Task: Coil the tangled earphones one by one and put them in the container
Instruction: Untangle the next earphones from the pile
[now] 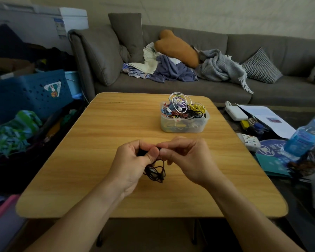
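Note:
A tangled dark earphone cable (155,170) hangs in loops below my two hands, over the middle of the wooden table (105,131). My left hand (135,160) grips one part of the cable with curled fingers. My right hand (187,157) pinches the cable's other part close beside the left thumb. A clear plastic container (185,124) stands farther back on the table, piled with several coloured earphones (182,108), white ones on top.
A grey sofa (225,88) with cushions and clothes runs behind the table. A blue crate (25,91) and fabrics lie to the left. To the right a dark low table holds a water bottle (305,135), papers and a white charger (235,112).

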Available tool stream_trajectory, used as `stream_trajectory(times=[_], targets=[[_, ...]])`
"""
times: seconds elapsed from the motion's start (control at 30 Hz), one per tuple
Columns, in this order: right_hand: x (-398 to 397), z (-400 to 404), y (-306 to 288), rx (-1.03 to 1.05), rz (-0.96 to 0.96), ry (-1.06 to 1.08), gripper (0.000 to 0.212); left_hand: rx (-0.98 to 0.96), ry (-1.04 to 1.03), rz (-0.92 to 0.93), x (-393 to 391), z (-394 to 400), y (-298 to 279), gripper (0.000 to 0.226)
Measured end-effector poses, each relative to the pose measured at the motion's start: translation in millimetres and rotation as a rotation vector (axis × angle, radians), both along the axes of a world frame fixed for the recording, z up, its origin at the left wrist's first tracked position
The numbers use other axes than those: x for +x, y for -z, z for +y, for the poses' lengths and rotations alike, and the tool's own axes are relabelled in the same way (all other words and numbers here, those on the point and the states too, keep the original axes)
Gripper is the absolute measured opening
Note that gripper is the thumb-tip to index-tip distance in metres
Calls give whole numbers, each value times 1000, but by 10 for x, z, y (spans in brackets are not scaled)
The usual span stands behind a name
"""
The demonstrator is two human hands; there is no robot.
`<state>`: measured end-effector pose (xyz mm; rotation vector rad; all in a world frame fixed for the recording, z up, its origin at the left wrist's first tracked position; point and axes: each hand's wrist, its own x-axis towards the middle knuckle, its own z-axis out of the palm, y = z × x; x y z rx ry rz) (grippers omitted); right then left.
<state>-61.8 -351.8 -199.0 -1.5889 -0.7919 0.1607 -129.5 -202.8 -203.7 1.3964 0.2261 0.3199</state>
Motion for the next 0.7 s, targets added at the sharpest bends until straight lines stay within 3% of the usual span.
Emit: stream_trajectory(times=[0.07, 0.13, 0.4, 0.53, 0.63, 0.7], targets=[[31, 2, 10, -51, -110, 16, 17, -138, 53, 65, -9, -1, 4, 15], [33, 4, 28, -80, -154, 29, 19, -189, 73, 106, 4, -1, -18, 7], [42, -53, 52, -119, 63, 89, 44, -234, 48, 128, 67, 19, -73, 14], [13, -159, -28, -79, 204, 74, 34, -230, 2, 115, 110, 14, -43, 15], [-41, -180, -12, -298, 100, 27, 43, -274, -44, 120, 140, 6, -11, 13], [-42, -156, 21, -294, 94, 30, 29, -289, -44, 132, 154, 12, 0, 12]])
